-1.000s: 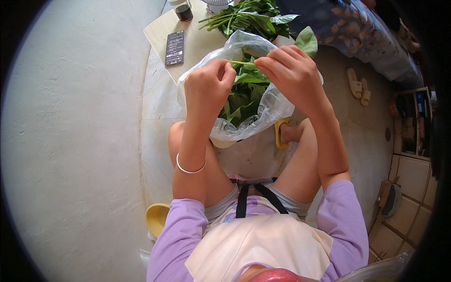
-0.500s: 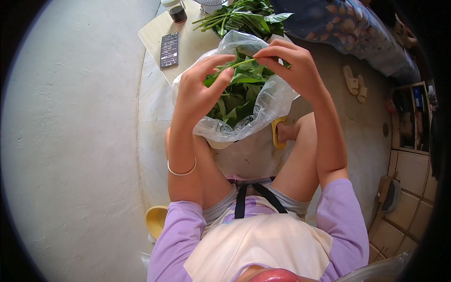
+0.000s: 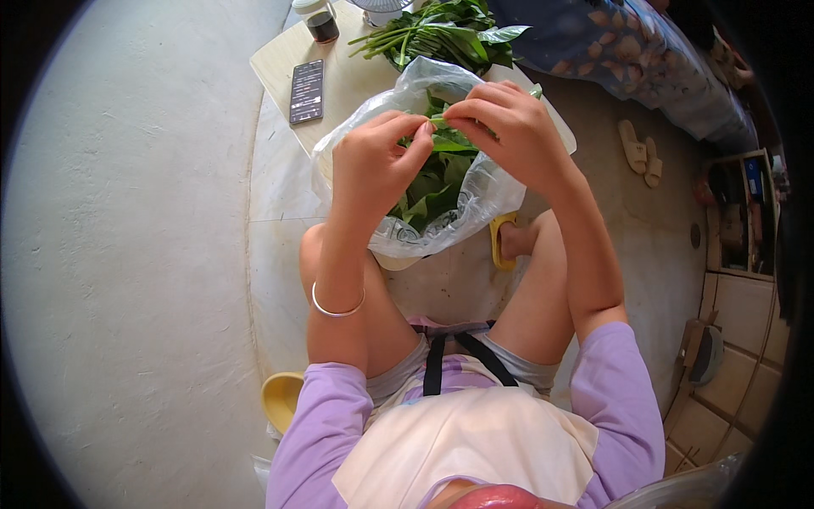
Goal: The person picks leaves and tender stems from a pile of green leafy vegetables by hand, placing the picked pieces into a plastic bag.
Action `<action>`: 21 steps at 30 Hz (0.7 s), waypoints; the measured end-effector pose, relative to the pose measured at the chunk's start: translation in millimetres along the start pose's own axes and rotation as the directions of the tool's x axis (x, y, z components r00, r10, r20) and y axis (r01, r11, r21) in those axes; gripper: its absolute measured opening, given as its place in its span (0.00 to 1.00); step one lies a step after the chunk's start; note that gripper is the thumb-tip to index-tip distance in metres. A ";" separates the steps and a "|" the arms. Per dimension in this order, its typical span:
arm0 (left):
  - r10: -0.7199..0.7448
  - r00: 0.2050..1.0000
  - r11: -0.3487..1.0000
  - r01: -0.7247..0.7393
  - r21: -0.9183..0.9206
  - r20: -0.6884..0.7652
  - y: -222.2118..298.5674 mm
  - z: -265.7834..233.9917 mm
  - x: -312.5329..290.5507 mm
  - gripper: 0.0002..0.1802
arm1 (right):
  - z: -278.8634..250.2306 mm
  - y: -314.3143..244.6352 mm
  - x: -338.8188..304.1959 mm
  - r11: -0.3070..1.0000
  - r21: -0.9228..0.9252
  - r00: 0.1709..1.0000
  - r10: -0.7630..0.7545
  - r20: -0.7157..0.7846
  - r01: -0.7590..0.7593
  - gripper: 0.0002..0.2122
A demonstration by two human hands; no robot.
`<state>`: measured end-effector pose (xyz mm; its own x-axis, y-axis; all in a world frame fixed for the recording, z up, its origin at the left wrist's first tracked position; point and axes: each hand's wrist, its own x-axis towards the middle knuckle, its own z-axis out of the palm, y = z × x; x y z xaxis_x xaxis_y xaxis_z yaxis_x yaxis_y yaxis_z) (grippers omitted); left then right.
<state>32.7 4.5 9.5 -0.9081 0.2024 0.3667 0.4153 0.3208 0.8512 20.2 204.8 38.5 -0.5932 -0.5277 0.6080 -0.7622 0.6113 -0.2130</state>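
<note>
Since the frame half a second ago, the person's left hand [image 3: 370,157] has come in toward the right hand [image 3: 519,136], its thumb and fingertips going from spread to pinched. In the head view, both hands are now closed on the same green stem [image 3: 438,121], left fingertips on one end and right fingertips just beside them, with only a short green length showing between. That stem lies across the person's front, its visible part running roughly left to right, so neither hand is clearly nearer. A green leaf tip [image 3: 535,91] shows beyond the right hand; whether it belongs to this stem cannot be told. Directly below the pinch gapes the mouth of a clear plastic bag [image 3: 496,182] partly filled with loose leaves [image 3: 437,187]. It stands over the near part of the pale table [image 3: 273,61], close to the rounded near corner by the person's knees. Toward the far edge lies a bundle of leafy stems [image 3: 454,38], beyond the bag; a phone [image 3: 307,91] sits along the left edge, and a dark-filled jar [image 3: 322,25] near the far left. Bare tabletop shows between phone and bag and at the right corner, while above the bag's mouth the hands have open air.
</note>
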 end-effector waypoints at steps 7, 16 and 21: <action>0.290 0.933 0.849 -0.148 0.507 -0.213 3.9 13.8 -1.3 0.03 | 8.5 -16.8 -0.7 0.992 -0.126 0.998 0.017 -0.063 -0.024 0.04; 0.198 0.979 0.979 -0.194 0.065 -0.053 -14.7 -2.9 6.8 0.12 | 0.6 -18.2 0.4 0.949 0.204 0.969 0.246 0.003 -0.241 0.03; 0.016 0.998 0.953 0.001 -0.303 0.053 -4.6 -5.8 6.0 0.11 | 7.4 -8.3 -4.2 0.937 0.283 0.979 0.203 0.030 -0.203 0.06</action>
<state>24.9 -1.1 10.0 -0.8973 0.2560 0.3595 0.3782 0.0260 0.9254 27.1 197.6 32.1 -0.7431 -0.4100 0.5289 -0.6673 0.5129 -0.5399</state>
